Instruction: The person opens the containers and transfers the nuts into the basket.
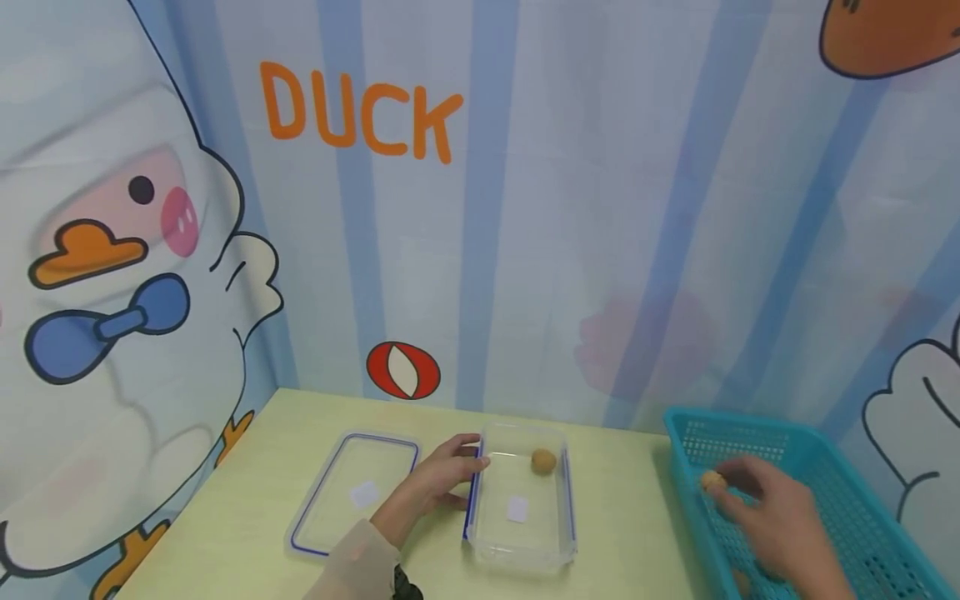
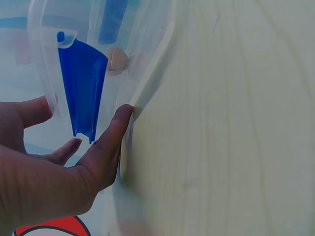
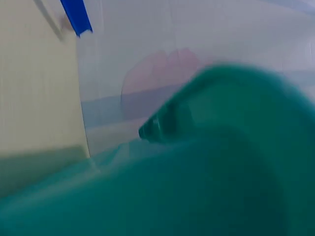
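My left hand [image 1: 442, 475] rests against the left side of a clear plastic food container [image 1: 498, 546], one fingertip over its rim. In the left wrist view its spread fingers lie along the wall, around a hanging blue clip flap [image 2: 82, 91]. Inside the container, toward the far right, sits a walnut [image 1: 543, 462]. Over the near-left part of a turquoise basket [image 1: 847, 492], my right hand [image 1: 776, 512] pinches another walnut [image 1: 713, 481] between thumb and fingers. The right wrist view shows mostly the basket's blurred wall [image 3: 162, 187]; that hand is out of sight there.
The container's clear lid [image 1: 330, 500], edged with a blue seal, lies flat on the pale wooden table [image 1: 622, 500] left of the left hand. More brown round things [image 1: 741, 581] lie low in the basket. A printed curtain [image 1: 570, 208] hangs behind the table.
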Tool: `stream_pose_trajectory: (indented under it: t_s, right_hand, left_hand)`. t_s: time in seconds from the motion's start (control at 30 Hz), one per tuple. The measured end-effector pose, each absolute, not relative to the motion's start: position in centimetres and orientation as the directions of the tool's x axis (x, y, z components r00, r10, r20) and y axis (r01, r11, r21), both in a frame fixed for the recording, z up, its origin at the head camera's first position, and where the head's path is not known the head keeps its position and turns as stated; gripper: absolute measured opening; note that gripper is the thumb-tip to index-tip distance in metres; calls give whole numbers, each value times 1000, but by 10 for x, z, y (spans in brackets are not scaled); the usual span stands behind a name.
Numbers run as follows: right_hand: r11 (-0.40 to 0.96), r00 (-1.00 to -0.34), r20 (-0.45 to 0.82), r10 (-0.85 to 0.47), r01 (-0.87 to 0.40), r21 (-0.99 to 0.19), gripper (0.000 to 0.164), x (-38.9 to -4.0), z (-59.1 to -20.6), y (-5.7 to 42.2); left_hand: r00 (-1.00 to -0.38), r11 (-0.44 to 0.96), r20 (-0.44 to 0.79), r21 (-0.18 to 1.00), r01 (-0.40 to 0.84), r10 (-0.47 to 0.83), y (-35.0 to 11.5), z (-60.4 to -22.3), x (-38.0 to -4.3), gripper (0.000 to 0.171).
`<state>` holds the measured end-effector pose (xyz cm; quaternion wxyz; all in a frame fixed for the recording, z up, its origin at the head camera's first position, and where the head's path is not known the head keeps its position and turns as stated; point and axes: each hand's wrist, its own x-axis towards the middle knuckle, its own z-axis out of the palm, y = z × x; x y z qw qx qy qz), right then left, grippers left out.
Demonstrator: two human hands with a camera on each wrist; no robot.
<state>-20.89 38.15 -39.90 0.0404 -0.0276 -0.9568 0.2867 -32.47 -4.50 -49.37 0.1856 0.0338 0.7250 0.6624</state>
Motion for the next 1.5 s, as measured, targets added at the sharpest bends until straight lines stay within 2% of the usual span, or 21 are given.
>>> stream_pose_trajectory:
  t_s: [0.07,0.27,0.43,0.67,1.0,1.1,1.23,1.5]
  right_hand:
    - [840,-996,23,84,58,-539,82,-209,-399,389]
    - [859,-995,-45,83,95,-503,81,-207,-408,402]
    - [866,-997,-29,73,78,-494,79,-207,-418,401]
    - [863,-999,-31,35,46,-502,62,-208,-424,400]
    - [875,-1000,22,17,5,-484,58,-210,-423,398]
    - [880,-998,62,-9,-37,-474,57,-209,-420,392]
    - [883,-980,191,-60,-142,-447,46,-206,-413,373]
    - [813,-898,385,-212,-381,-441,37,-220,-404,299]
  left_hand:
    - [-928,120,-226,973,-199,295,-44,-495,-325,69]
    - [-928,124,-231,971,-202,294,-44,-496,-323,69]
    - [-928,129,-235,970,-206,290,-44,-496,-326,69]
    - [-928,137,-240,969,-208,286,-43,-496,-326,68]
    - [-927,143,-248,966,-215,281,-43,-497,-328,68]
    - [-927,143,-248,966,-215,281,-43,-497,-328,68]
    - [-927,145,-247,966,-213,281,-42,-496,-328,67]
    - [-927,143,-251,965,-218,279,-42,-494,-326,67]
